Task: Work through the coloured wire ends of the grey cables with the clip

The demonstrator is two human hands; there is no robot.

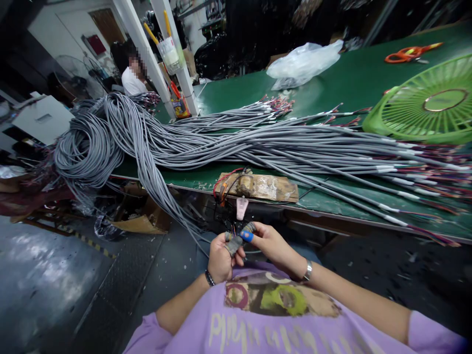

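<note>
Grey cables [221, 147] spread along your green table [236, 88]

Your left hand [222, 258] and right hand [272, 245] pinch thin wires [233, 229] together, just in front of the wooden board [276, 188].

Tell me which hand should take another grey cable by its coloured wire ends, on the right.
Probably the right hand: it's nearer those coloured wire ends. The left hand sits farther across, though both look occupied together.

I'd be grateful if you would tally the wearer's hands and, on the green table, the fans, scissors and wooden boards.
Hands: 2 (left hand, right hand)
Fan: 1
Scissors: 1 pair
Wooden board: 1
Total: 5
</note>
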